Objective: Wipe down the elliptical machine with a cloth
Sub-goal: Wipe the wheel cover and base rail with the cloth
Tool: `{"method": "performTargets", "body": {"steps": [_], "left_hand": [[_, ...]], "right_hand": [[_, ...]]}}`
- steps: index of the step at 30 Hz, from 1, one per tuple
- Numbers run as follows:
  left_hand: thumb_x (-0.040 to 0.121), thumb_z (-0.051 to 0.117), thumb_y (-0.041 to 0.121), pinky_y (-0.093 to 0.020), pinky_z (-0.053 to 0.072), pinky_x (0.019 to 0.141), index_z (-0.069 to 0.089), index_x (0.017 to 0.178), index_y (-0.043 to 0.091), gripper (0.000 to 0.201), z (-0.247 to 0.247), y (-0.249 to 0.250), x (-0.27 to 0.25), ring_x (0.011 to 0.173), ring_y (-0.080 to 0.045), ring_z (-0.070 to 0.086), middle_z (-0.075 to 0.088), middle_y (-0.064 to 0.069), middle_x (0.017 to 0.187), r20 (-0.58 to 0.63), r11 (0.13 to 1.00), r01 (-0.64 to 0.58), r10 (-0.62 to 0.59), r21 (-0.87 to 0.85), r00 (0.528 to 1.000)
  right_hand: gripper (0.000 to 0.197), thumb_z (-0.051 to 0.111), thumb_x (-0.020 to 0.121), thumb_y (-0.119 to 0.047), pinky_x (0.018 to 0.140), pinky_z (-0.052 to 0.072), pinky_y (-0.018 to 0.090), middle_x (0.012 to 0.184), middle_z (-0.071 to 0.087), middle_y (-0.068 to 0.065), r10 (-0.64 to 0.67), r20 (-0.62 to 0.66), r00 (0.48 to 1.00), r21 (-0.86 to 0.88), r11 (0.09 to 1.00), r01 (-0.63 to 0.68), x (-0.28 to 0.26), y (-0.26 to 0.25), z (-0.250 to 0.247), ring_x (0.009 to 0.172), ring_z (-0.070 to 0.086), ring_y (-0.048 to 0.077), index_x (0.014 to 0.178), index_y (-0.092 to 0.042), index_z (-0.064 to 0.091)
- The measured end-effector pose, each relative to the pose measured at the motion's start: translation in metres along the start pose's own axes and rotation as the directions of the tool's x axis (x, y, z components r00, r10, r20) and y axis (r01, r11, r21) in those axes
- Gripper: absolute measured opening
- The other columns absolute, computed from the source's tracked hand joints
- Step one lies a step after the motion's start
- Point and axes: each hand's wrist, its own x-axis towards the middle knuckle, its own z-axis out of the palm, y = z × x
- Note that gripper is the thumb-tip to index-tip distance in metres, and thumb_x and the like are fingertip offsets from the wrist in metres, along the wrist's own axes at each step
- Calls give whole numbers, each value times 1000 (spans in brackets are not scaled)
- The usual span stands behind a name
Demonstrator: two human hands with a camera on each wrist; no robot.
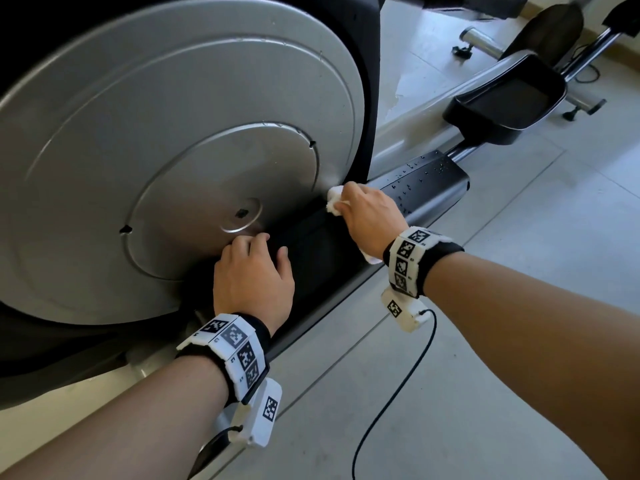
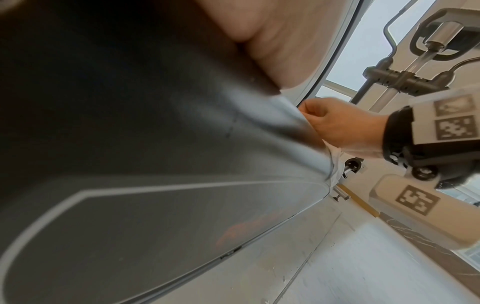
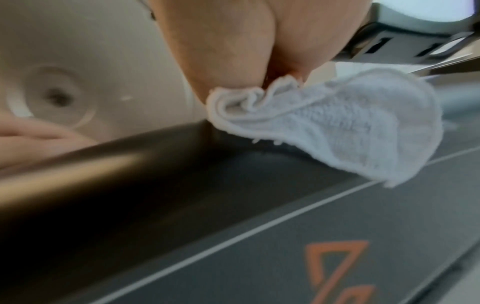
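Note:
The elliptical's big silver flywheel disc (image 1: 166, 140) fills the left of the head view, with a black pedal arm (image 1: 322, 244) running along its lower edge. My right hand (image 1: 367, 216) grips a bunched white cloth (image 1: 334, 199) against the disc's lower right rim; the cloth (image 3: 337, 125) hangs from my fist in the right wrist view. My left hand (image 1: 252, 271) rests over the black arm below the hub, its fingers bent over the top. The left wrist view shows the right hand (image 2: 337, 123) at the arm's far end.
Water drops lie on the black rail cover (image 1: 422, 181). A black foot pedal (image 1: 505, 98) sits at the back right. A thin black cable (image 1: 398, 386) trails from my right wrist across the pale tiled floor (image 1: 502, 341). Another machine's base (image 1: 485, 39) stands beyond.

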Motion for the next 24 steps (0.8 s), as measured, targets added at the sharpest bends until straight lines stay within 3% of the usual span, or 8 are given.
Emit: {"method": "performTargets", "body": {"steps": [4,8,12,15,18,20,22,24], "left_hand": [[105,52,40,-44,43,100,61,138,14,43,2,-1,1,118,-29,58,63,-9,129,0,1000,-2,2,2,1000],[104,54,39,-45,44,100,63,137,13,43,6,-3,2,117,-31,59,64,-9,127,-14,1000,-4,3,-15,1000],[102,56,39,-46,45,98,64,135,12,43,6,-3,1,115,-32,60,65,-10,126,-32,1000,1,-2,-28,999],[102,56,39,-46,46,98,64,135,13,43,6,-3,2,117,-31,59,65,-9,126,-35,1000,3,-4,-30,999],[102,55,39,-47,46,100,64,135,12,44,5,-1,2,118,-32,58,64,-10,127,-32,1000,6,-7,-29,999],[102,55,38,-48,46,101,64,135,11,44,4,0,2,120,-33,57,64,-11,129,-25,999,7,-8,-33,1000],[103,56,36,-47,46,104,63,136,11,43,2,1,1,123,-32,56,62,-9,132,-17,999,13,-14,-35,1000],[101,60,30,-44,46,104,65,132,11,36,-1,3,-1,124,-29,54,62,-7,132,-40,999,-16,14,-49,999]], "right_hand": [[7,53,103,-13,82,49,45,105,61,16,94,6,996,-153,984,-92,7,42,-10,95,60,37,104,-8,58],[27,39,109,-30,79,43,42,105,63,17,258,-56,965,-74,962,-261,2,69,-15,93,59,36,104,-7,52],[22,40,109,-28,78,42,39,105,61,14,268,-87,959,-31,962,-271,-14,66,-6,91,57,34,100,-10,49],[18,41,108,-27,74,38,36,95,54,7,210,-147,967,8,978,-211,-33,56,3,81,49,26,94,-17,42],[14,46,106,-21,72,37,33,91,53,4,104,-158,982,-5,994,-106,-43,43,9,81,51,27,99,-10,51],[10,53,104,-16,74,45,36,93,59,7,8,-137,991,-43,999,-14,-44,32,7,82,54,29,98,-9,56],[12,72,89,-1,67,55,44,85,61,11,-109,-152,982,-49,993,103,-43,28,3,73,59,34,88,-7,61],[26,84,73,7,58,57,41,77,61,11,-185,-142,972,-76,982,175,-39,32,-4,63,59,33,80,-6,63]]}}
